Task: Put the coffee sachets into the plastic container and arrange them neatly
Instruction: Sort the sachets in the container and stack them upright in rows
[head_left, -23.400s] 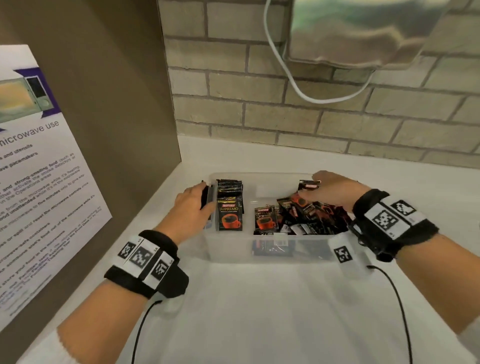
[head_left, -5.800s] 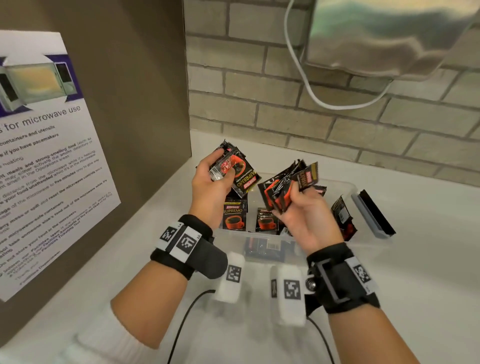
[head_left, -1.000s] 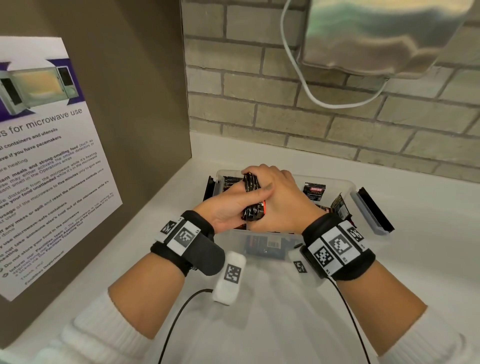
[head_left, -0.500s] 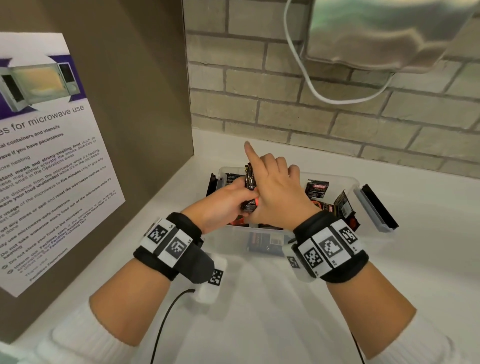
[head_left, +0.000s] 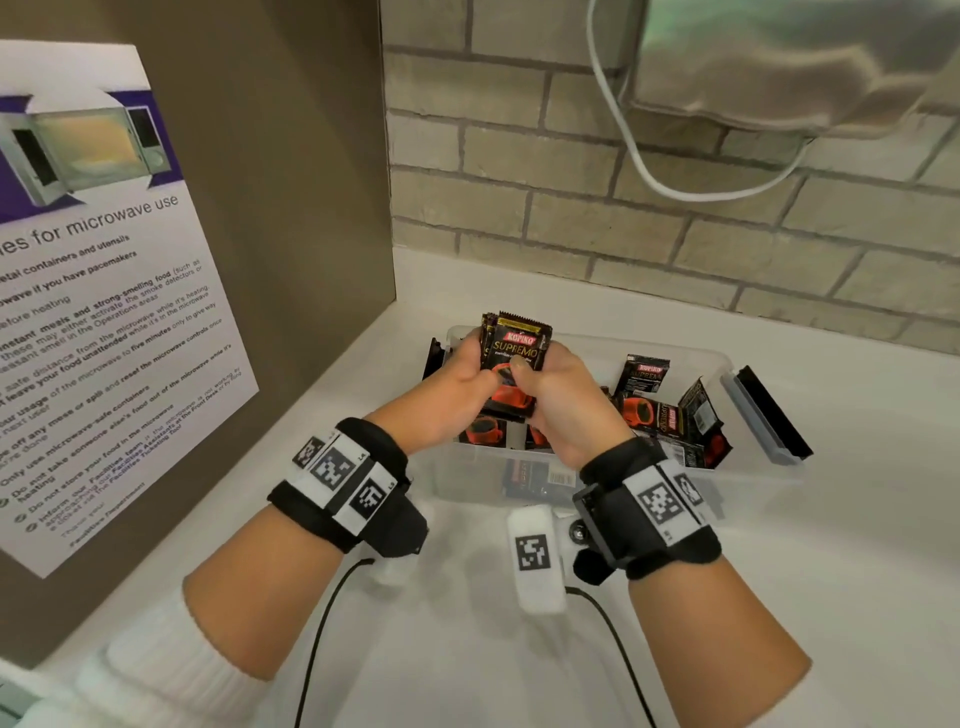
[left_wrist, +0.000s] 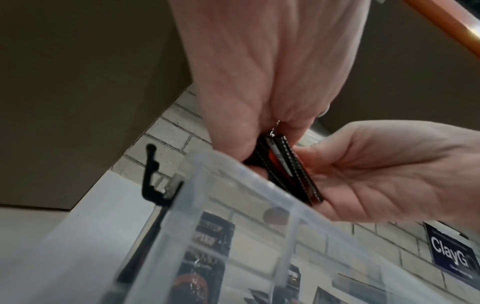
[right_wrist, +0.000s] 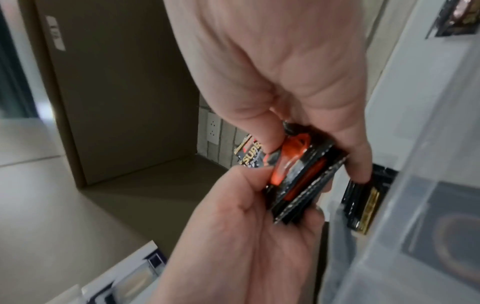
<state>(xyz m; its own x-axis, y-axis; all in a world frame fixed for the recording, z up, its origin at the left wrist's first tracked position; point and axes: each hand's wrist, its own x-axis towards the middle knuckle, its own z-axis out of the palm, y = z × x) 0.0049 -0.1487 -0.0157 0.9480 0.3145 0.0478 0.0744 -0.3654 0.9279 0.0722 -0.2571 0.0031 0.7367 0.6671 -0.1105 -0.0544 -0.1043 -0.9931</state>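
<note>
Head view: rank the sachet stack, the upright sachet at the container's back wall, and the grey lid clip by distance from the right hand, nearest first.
1. Sachet stack: pinched by the right hand itself.
2. Upright sachet: to its right, at the back wall.
3. Grey lid clip: farthest right, at the container's end.

A microwave-use poster (head_left: 93, 291) is hanging on the brown panel (head_left: 291, 156) to my left. A white cable (head_left: 670, 182) is looping down the brick wall (head_left: 545, 218) behind my white bench (head_left: 831, 571).
</note>
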